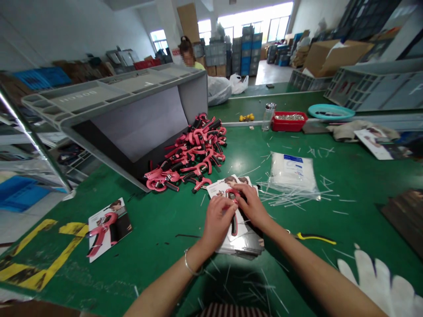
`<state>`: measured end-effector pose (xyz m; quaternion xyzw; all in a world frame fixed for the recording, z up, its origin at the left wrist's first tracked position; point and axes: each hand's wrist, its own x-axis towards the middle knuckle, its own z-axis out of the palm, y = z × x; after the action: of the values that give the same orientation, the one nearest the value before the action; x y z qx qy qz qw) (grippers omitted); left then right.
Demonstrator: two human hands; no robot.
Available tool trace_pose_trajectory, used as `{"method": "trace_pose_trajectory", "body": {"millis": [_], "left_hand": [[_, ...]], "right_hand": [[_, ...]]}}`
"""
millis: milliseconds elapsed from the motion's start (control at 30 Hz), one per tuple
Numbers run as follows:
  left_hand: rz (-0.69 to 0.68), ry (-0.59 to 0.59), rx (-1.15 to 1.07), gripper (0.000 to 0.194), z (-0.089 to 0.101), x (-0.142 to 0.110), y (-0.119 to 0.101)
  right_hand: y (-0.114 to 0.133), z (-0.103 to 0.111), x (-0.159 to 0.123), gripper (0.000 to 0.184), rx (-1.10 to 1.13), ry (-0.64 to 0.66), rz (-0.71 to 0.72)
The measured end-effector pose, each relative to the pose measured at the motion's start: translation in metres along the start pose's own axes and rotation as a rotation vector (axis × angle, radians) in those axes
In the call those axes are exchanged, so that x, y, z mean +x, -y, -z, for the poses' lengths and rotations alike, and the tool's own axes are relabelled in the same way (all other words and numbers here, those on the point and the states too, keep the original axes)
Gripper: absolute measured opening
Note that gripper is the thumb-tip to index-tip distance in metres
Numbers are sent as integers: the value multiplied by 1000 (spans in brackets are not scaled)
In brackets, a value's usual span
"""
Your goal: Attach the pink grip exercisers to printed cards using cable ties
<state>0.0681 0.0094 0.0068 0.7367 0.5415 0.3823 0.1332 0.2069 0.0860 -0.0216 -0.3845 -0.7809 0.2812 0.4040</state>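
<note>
A pink and black hand grip strengthener [234, 226] lies on top of a stack of printed cards [243, 246] in front of me. My left hand [218, 220] holds it from the left, fingers bent together near its middle. From the right, my right hand [251, 203] closes its fingers on the upper part. The fingertips hide what exactly sits between them. To the left, a card with another pink hand grip [105, 231] on it lies apart. Beyond the stack, a heap of pink and black hand grips [198, 149] spills out of a tipped grey crate [132, 94].
Loose white ties [287, 196] lie scattered beside a clear bag of ties [292, 174]. Yellow-handled pliers [315, 238] and a white glove [380, 281] are at right. A red tray [289, 125] and glass jar [268, 118] stand farther back. A person [191, 57] is behind the crate.
</note>
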Motion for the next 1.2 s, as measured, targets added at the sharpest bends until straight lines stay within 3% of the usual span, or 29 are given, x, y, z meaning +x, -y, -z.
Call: {"method": "trace_pose_trajectory", "body": {"millis": [67,133,200,267,367,467,567,633,767,933,1067,1200], "left_hand": [[-29,1,32,17,-1,0,-1],[-146,115,126,17,-2,-3,-7],[-171,166,224,16,3,-9,-14],[-63,122,306,25,13,-16,-19],[132,121,399,60,27,-29,-19],[198,212,393,45,28,-41,-13],[205,219,316,18,23,-46,-8],[219,211,233,13,25,-48,-5],[222,154,-42,15,39,-52,9],[95,42,-130,18,40,-48,25],[255,-4,-358,19,27,-38,19],[399,55,-741,27,20,-39,14]], "right_hand": [[-2,-3,1,30,-6,-14,-7],[-2,-2,2,27,-9,-9,-18],[3,5,0,24,11,-1,-42],[12,20,-8,22,33,31,-69],[33,46,-25,18,-22,217,-19],[47,58,-40,14,-179,411,88],[48,52,-47,12,-256,439,106],[43,45,-47,9,-231,420,80],[36,37,-44,12,-144,388,78],[45,28,-40,10,-104,339,64],[49,20,-39,2,-119,270,-25],[44,22,-41,10,-126,239,-42]]}}
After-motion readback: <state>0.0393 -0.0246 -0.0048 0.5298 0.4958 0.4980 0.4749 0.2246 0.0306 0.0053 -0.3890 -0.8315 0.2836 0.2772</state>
